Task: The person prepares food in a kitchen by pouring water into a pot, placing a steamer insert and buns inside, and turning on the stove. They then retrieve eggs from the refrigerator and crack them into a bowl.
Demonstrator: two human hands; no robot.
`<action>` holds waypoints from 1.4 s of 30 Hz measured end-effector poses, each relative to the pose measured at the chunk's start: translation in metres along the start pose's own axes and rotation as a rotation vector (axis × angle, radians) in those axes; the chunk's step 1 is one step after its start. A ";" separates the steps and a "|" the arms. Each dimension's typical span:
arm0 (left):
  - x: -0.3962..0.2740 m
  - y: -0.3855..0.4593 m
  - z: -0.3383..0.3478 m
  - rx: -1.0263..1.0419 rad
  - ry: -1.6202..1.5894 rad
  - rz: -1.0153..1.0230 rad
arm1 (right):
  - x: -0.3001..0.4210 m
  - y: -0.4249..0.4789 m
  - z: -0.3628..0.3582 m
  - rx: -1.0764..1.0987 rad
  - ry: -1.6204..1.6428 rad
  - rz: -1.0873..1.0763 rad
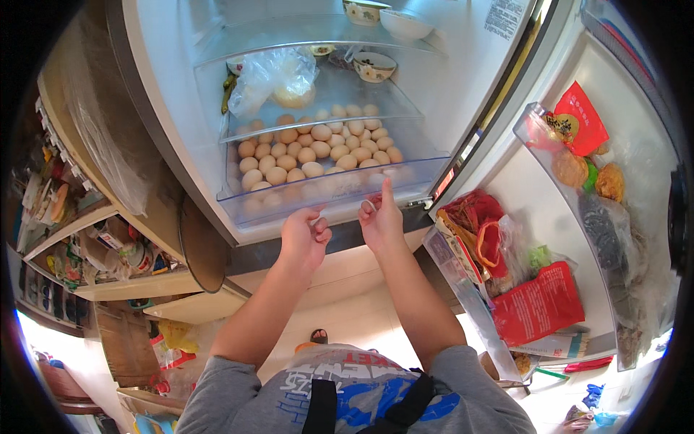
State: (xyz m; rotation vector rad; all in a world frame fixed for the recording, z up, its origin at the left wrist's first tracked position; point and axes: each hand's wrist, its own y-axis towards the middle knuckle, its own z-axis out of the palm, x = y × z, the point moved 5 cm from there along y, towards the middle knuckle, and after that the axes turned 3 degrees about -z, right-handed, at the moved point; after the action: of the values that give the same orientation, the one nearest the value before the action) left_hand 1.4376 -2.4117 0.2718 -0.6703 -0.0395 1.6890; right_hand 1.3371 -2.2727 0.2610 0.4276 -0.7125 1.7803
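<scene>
In front of me an open refrigerator holds a clear plastic drawer (390, 172) with many brown eggs (320, 149) lying loose inside. My left hand (305, 234) is just before the drawer's lower front edge, fingers loosely curled and nothing seen in it. To its right, my right hand (383, 219) is raised near the drawer front with one digit pointing up and the others bent. It also appears to hold nothing. Whether either hand touches the drawer cannot be told. A glass shelf (325, 123) crosses above the rear eggs.
A clear plastic bag (271, 76) and a flowered bowl (375, 67) stand farther back; a white bowl (405, 24) is higher up. The opened door (534, 211) at right carries red packets (539, 304) in its bins. A wooden cabinet (146, 285) with cluttered shelves flanks the left.
</scene>
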 end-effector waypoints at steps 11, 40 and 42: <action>0.019 -0.027 0.000 -0.005 -0.031 0.038 | 0.052 -0.138 -0.098 -0.152 -0.449 -0.360; 0.019 -0.035 -0.022 0.101 0.219 0.091 | 0.052 -0.154 -0.117 -0.354 -0.826 -0.581; 0.019 -0.034 -0.033 0.075 0.260 0.078 | 0.053 -0.154 -0.120 -0.383 -0.820 -0.590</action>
State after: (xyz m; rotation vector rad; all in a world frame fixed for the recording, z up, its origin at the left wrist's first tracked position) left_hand 1.4809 -2.3969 0.2498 -0.8382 0.2352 1.6567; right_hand 1.4731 -2.1245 0.2416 1.0031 -1.3013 0.8447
